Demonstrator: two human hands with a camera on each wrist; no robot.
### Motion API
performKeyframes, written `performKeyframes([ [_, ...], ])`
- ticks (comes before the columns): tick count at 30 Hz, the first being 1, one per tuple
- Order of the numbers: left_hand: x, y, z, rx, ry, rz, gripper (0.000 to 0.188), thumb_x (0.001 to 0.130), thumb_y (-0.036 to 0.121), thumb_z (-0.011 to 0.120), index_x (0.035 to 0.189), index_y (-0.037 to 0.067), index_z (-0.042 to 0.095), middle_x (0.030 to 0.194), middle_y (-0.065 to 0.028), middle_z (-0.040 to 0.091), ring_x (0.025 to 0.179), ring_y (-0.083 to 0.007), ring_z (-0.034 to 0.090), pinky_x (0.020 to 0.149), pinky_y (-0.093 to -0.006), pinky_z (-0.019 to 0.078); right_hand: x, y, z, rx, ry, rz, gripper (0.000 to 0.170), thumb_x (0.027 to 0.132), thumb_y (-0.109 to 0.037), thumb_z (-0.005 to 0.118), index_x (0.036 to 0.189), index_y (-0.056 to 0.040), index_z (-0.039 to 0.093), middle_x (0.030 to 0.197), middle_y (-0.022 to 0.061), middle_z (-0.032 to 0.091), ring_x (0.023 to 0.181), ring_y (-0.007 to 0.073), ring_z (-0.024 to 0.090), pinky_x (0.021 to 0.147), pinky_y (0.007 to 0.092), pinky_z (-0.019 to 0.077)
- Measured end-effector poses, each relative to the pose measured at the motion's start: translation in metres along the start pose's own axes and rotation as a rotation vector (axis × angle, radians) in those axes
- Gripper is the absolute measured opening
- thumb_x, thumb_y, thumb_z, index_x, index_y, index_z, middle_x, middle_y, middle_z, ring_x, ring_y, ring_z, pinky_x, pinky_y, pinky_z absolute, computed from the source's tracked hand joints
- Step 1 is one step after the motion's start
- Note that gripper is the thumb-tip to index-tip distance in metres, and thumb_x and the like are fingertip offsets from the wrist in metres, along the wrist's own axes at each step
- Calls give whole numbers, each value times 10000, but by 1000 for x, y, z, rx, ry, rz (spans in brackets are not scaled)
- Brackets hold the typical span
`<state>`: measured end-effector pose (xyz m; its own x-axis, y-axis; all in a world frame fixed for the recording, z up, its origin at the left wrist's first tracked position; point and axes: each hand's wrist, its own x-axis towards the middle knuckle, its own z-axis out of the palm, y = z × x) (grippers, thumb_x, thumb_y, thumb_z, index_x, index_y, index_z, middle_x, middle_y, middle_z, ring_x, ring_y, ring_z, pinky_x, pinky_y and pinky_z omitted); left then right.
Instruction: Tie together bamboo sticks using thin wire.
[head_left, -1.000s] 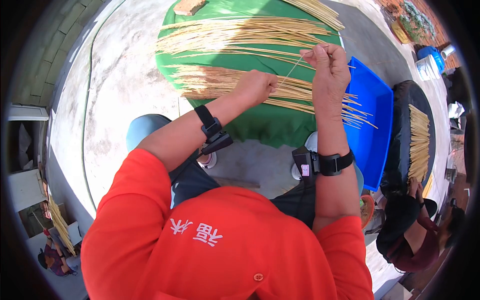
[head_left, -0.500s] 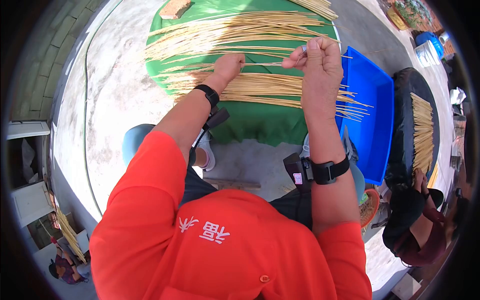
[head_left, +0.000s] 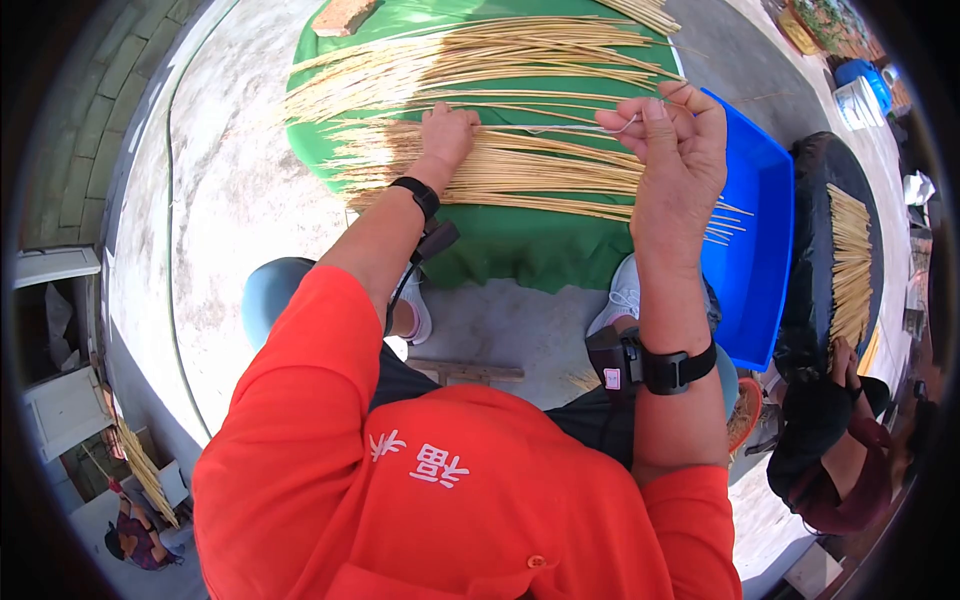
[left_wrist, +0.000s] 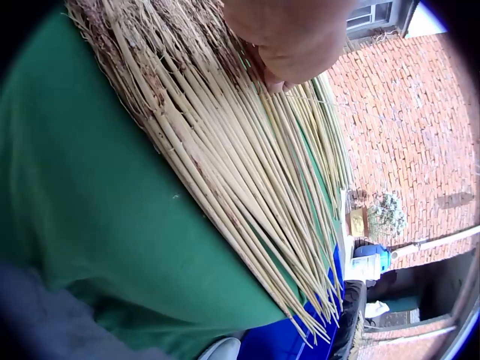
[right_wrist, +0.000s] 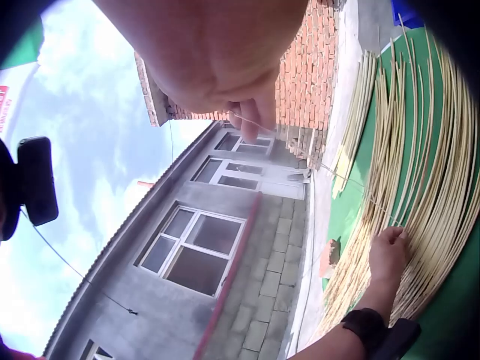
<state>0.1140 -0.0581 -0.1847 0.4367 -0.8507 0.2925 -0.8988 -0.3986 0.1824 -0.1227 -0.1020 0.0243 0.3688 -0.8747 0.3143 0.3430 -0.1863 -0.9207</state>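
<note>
Nearest me is my red shirt (head_left: 455, 545) with white characters on its chest, and black straps (head_left: 680, 372) ring both my wrists. My left hand (head_left: 448, 138) lies low over the near bundle of stalks (head_left: 545, 178), close to its bushy ends, with the fingers curled in on a thin pale thread (head_left: 572, 128); just how they grip it is hidden under my knuckles. The thread runs nearly straight across to my right hand (head_left: 682, 165), raised over the other end of the bundle, where my thumb and fingertips pinch it together. The bundle spans the green-covered desk (head_left: 500, 245), bushy ends to my left, bare tips to my right, jutting over a blue tray (head_left: 783, 250). Past it lie a few loose stalks, then a far bundle (head_left: 540, 50), and a brick (head_left: 343, 16) near the far left edge. Off to my right, another person (head_left: 850, 450) bends over pale stalks (head_left: 848, 265) spread on a black cover; farther out stand a white bucket (head_left: 858, 104) and a brick wall (left_wrist: 420, 120).
</note>
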Motion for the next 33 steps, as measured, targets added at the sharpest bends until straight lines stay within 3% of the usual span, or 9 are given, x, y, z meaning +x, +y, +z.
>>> performKeyframes([
  [5,8,-10,10,-9,-135,-10,160,788,158,509,780,219,657,771,1,638,811,-234,513,704,-377,409,-2,5,-4,8,-10,-12,95,879,-34,462,969,-2,460,806,91,585,740,158,613,681,236,495],
  [12,12,-15,18,-8,-140,37,146,788,150,520,797,181,663,792,-45,627,788,-278,520,677,-390,449,-3,13,-7,-20,83,37,55,881,-42,465,935,-31,462,865,71,583,808,146,597,699,251,490],
  [17,4,-13,21,27,2,86,127,763,135,540,754,161,663,739,-53,584,779,-297,518,675,-392,450,-1,12,-8,-27,130,-44,54,888,-50,456,941,-42,456,853,76,588,793,138,593,697,254,486],
  [21,6,-13,17,-4,9,73,113,757,137,551,755,150,663,766,-60,601,784,-294,520,678,-381,452,-5,10,-9,-6,41,76,48,890,-49,452,936,-35,457,807,82,590,722,133,591,652,243,487],
  [23,11,-16,14,-164,43,-7,103,751,135,564,777,137,663,797,-66,614,797,-288,520,695,-371,452,-9,9,-8,-21,17,135,49,890,-46,451,936,-31,456,788,81,586,698,133,590,634,239,488],
  [27,19,-24,6,-130,203,-120,101,735,120,586,804,128,659,825,-66,624,806,-285,519,705,-362,450,-15,11,-9,-94,-38,194,54,896,-77,461,930,-37,475,765,75,581,693,163,607,623,254,501],
  [30,30,-37,8,-59,137,-52,116,715,99,607,813,139,655,797,-56,613,804,-272,523,693,-364,450,-16,16,-8,-91,-54,226,49,894,-70,463,926,-38,481,754,70,580,676,152,603,604,246,496],
  [32,35,-39,14,81,33,92,133,692,101,630,813,152,655,763,-41,592,806,-252,522,688,-363,445,-17,17,-7,-83,-58,240,47,892,-67,464,924,-38,484,748,68,580,670,148,603,597,243,496],
  [33,35,-37,17,92,66,104,110,675,111,639,775,154,649,740,-25,569,810,-232,518,692,-363,438,-17,17,-6,-100,-64,258,47,891,-66,467,924,-38,485,743,65,580,665,145,602,592,240,494],
])
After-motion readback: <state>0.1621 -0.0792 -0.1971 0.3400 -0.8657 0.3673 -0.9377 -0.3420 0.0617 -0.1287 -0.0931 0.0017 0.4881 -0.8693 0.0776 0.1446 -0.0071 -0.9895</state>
